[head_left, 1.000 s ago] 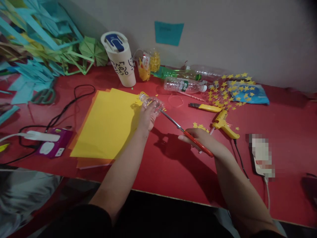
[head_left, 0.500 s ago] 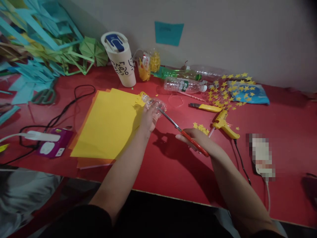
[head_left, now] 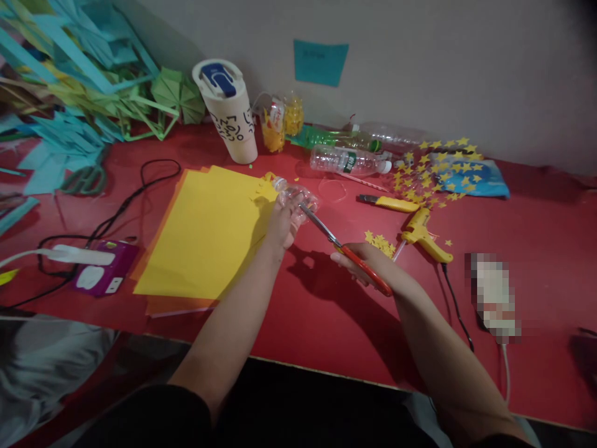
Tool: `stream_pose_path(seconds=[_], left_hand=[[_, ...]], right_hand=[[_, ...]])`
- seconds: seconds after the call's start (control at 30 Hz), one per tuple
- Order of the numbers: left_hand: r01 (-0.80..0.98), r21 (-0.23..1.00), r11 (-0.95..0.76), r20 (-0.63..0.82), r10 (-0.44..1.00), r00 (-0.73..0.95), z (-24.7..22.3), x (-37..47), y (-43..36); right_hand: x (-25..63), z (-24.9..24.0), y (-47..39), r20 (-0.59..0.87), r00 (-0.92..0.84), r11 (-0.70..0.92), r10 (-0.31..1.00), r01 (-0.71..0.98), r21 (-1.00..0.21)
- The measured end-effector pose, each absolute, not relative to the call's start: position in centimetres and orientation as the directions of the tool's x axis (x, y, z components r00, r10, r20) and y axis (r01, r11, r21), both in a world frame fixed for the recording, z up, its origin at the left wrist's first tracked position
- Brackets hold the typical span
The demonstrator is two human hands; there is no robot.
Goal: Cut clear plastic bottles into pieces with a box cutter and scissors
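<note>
Gripped in the left hand (head_left: 281, 225), a small clear plastic bottle (head_left: 293, 194) lay above the yellow paper's (head_left: 209, 230) right edge on the red table (head_left: 536, 249); the right hand (head_left: 368, 261), closed around red-handled scissors (head_left: 347, 254), set their blades against it.

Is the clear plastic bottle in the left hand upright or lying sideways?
Sideways: the clear plastic bottle lies tipped in the left hand.
</note>
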State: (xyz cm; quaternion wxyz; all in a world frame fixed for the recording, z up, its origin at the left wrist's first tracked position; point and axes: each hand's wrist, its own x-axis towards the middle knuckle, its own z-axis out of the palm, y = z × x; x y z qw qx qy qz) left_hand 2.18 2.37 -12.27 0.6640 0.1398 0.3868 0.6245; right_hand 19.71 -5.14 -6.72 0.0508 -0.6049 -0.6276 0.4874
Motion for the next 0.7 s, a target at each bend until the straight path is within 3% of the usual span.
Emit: stream_pose_path(seconds=[0.4, 0.7], left_hand=[[-0.692, 0.698, 0.187, -0.317, 0.946, -0.065, -12.5, 2.0, 2.5], [-0.709, 0.684, 0.171, -0.322, 0.943, -0.083, -12.4, 1.9, 2.6]], right_hand=[[19.7, -7.5, -5.3, -0.529, -0.265, -0.252, 0.806, 0.654, -0.713], [19.6, -8.7, -5.1, -0.48, -0.268, -0.191, 0.835, 0.677, -0.711]])
